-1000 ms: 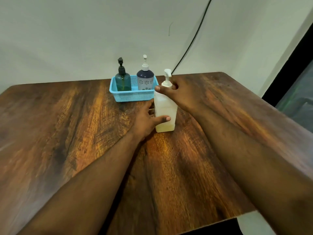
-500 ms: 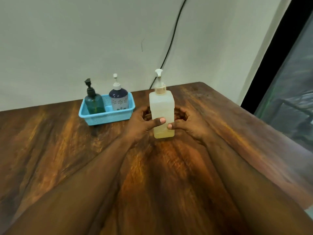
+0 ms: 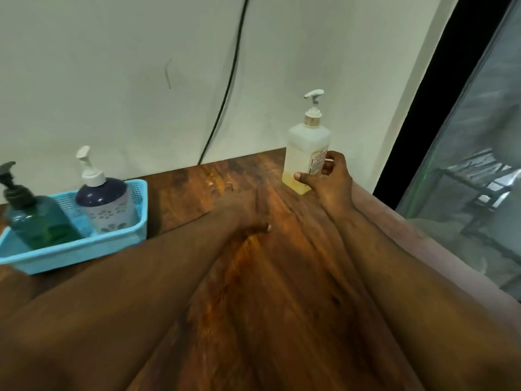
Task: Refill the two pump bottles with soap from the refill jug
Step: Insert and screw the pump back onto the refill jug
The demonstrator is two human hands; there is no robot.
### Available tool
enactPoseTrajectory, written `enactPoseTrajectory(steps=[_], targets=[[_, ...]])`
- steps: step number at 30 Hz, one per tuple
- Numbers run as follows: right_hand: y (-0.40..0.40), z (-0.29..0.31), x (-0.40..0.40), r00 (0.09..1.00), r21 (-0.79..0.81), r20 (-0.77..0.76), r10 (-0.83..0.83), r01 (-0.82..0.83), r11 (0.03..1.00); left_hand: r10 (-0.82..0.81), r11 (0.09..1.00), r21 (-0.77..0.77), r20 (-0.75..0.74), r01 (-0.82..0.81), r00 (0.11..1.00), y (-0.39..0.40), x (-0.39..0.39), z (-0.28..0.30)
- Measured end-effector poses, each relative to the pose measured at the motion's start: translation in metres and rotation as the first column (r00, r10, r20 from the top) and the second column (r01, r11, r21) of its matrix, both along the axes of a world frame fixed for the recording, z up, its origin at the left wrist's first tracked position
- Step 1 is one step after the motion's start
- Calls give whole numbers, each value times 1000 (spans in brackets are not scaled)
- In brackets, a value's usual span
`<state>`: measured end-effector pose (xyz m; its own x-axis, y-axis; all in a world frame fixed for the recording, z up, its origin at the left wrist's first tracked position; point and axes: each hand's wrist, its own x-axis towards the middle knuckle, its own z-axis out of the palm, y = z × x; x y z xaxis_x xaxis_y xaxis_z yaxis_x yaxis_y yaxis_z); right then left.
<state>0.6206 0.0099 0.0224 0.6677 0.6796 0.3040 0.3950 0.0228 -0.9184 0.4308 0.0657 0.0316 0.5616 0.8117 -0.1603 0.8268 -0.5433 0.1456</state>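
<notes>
The right hand (image 3: pixel 329 182) reaches forward to the far right part of the wooden counter (image 3: pixel 282 292), its forearm running diagonally up from the lower right. Its thumb lies across the front of the white pump bottle (image 3: pixel 306 153) near the base and its curled fingers wrap the labelled side, so it grips the bottle low down. The bottle stands upright, long axis vertical, with its pump nozzle pointing right; a shallow layer of yellowish liquid shows at its bottom.

The left hand (image 3: pixel 239 210) is stretched over the middle of the counter, palm down, fingers extended and relaxed, thumb tucked toward the near side; it holds nothing. Motion blur makes it unclear whether it touches the wood.

At the left edge a light blue basket (image 3: pixel 84 249) sits on the counter, holding a green pump bottle (image 3: pixel 36 221) and, to its right, a navy-topped pump bottle (image 3: pixel 104 204), both upright.
</notes>
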Motion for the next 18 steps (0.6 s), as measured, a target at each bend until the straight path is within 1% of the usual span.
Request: enactPoseTrajectory(steps=[2,4,6,8,10,13,18], targets=[[18,-2,13,999,-13,30,-17,18,1000,-55,997,-52,42,57,998,9,19,10],[37,-4,23,999,-14,35,-25,25,1000,-95,995,-38,25,96,995,17,36,15],[53,-9,29,997,-25,65,-43,45,999,-40,999,16,-16,40,999,26,47,13],[67,-13,36,995,-25,84,-62,64,998,35,999,3,-13,-35,999,43,57,-1],[80,-18,44,993,-25,83,-83,86,996,66,996,-64,-11,-67,998,59,64,-11],[94,-28,56,989,-37,89,-117,121,992,39,980,-197,-2,-39,999,74,71,-15],[107,-41,68,986,-32,92,-142,145,989,-7,967,-254,-88,-16,996,98,87,-16]])
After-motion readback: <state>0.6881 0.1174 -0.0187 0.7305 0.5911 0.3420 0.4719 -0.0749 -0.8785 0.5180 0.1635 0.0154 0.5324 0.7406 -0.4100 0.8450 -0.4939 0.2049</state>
